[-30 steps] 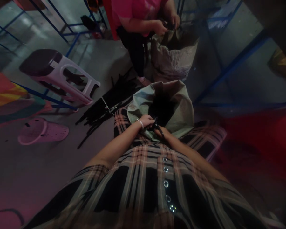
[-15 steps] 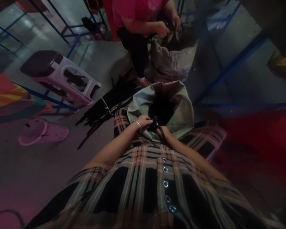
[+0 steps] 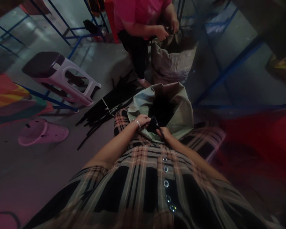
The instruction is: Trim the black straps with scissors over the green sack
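Note:
My left hand (image 3: 143, 120), with a silver bangle on the wrist, and my right hand (image 3: 164, 132) meet over my lap at the near rim of an open pale green sack (image 3: 182, 109). Between them they grip a small dark item (image 3: 153, 124); its exact shape is too dim to tell. The sack's inside holds a dark mass (image 3: 161, 107). Both hands are closed on the dark item.
Another person in a pink top (image 3: 139, 12) works with both hands at a grey sack (image 3: 173, 60) beyond mine. Black strips (image 3: 105, 106) lie on the floor at left, near a tipped plastic stool (image 3: 59, 76) and a pink basket (image 3: 41, 133). Blue rack frames (image 3: 228, 66) stand around.
The dark item between my hands has turned and now looks broader. My hands stay at the sack's rim. The other person's hands shifted slightly at their sack.

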Motion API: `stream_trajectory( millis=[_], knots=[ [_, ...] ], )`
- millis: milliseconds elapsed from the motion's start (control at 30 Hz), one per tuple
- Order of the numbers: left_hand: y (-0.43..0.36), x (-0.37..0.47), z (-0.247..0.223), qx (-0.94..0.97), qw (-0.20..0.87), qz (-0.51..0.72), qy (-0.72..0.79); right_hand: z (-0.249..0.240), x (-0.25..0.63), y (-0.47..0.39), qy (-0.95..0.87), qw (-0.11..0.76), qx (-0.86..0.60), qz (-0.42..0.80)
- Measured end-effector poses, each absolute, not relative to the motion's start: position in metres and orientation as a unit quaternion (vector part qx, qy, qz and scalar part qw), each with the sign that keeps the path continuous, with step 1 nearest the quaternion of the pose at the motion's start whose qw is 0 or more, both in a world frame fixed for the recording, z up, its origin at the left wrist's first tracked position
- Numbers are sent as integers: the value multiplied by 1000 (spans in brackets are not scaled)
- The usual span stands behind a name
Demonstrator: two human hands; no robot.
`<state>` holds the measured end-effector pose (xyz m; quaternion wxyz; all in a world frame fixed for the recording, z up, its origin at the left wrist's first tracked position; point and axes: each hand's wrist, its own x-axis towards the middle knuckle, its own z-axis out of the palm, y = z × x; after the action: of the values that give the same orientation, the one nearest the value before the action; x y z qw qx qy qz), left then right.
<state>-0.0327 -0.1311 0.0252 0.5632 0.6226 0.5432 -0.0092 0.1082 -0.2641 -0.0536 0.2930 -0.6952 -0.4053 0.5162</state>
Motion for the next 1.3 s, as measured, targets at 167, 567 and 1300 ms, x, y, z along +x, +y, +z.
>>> stream_trajectory(
  millis=[167, 567, 1300],
  knots=[
    [-135, -27, 27, 613, 570, 21, 547, -52, 107, -259, -455, 266, -678, 512],
    [-144, -18, 23, 691, 519, -37, 502, -56, 106, -262, -493, 269, -683, 467],
    [-139, -30, 33, 627, 558, -33, 542, -55, 105, -265, -422, 281, -717, 478]
  ],
)
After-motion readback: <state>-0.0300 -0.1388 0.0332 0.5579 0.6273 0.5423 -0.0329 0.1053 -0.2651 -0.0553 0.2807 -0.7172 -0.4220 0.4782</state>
